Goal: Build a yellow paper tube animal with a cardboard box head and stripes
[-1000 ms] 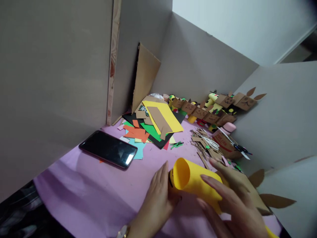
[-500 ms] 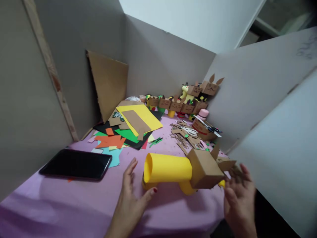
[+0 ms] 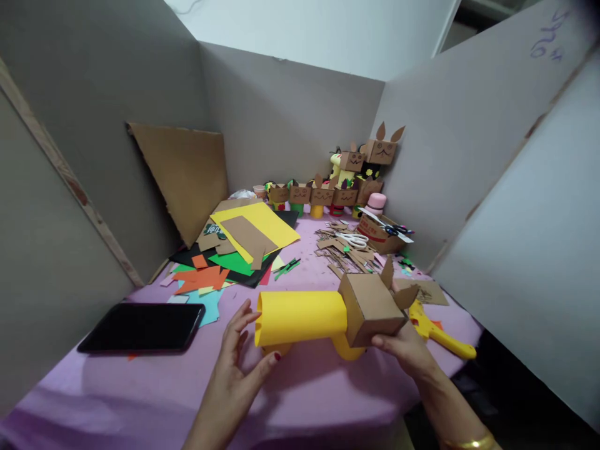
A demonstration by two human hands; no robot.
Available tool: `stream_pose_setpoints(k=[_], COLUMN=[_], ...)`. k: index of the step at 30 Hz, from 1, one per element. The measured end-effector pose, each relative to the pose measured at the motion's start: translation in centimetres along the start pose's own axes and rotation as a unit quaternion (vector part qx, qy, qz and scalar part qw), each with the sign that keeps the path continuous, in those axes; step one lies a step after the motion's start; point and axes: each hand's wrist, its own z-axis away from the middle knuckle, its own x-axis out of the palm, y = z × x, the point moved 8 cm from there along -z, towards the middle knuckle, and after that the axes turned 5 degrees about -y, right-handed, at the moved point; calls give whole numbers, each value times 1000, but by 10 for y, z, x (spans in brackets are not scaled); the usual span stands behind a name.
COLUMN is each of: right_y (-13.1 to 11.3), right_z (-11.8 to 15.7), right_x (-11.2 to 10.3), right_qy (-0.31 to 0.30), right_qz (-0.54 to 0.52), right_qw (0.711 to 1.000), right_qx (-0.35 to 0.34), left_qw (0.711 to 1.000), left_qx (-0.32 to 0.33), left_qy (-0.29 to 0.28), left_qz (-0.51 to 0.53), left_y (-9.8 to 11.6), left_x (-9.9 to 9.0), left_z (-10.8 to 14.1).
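Observation:
A craft animal lies across the purple cloth in front of me. Its body is a yellow paper tube (image 3: 302, 314), resting on short yellow paper legs (image 3: 349, 349), and its head is a brown cardboard box (image 3: 370, 306) with two pointed ears. My right hand (image 3: 407, 347) grips the box head from its right side, thumb on the lower edge, the other fingers mostly hidden behind it. At the tube's hollow left end is my left hand (image 3: 241, 350), thumb and fingers spread apart, fingertips at the rim.
A yellow glue gun (image 3: 440, 334) lies right of my right hand. A black phone (image 3: 140, 328) is at left. Coloured paper (image 3: 201, 278), cardboard scraps and white scissors (image 3: 354, 240) lie beyond. Several finished box-headed animals (image 3: 323, 195) stand at the back, near a cardboard box (image 3: 382, 237) holding tools.
My right hand has moved left from beside the ears and taken hold of the box head. My left hand has come closer to the tube end. The view has shifted, showing the glue gun.

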Motion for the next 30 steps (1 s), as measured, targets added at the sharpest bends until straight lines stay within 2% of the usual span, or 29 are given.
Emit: stream_pose_setpoints(k=[4,9,16,20,27,30], right_y=[4,7,16,11,9,11], right_z=[0,1,-1,-3,-5,-5], right_x=[1,1,-3,-2,4,2], right_qy=[-9,10,28,32,9,12], right_qz=[-14,-69,-76,-49,-51,-41], right_qw=[1000,997,996,998,997,998], right_qx=[26,39,45,38,48,49], left_qw=[998,1000,993,993,987,992], left_qx=[15,8,-50,-55,-83,-76], left_qy=[-7,-19,-13,-2,-27,-24], left_qz=[-66,3,111,103,134,103], left_y=[18,27,18,15,-7,-11], left_x=[-1,7,19,18,22,22], left_z=[-5,-11,-14,-12,-8,-10])
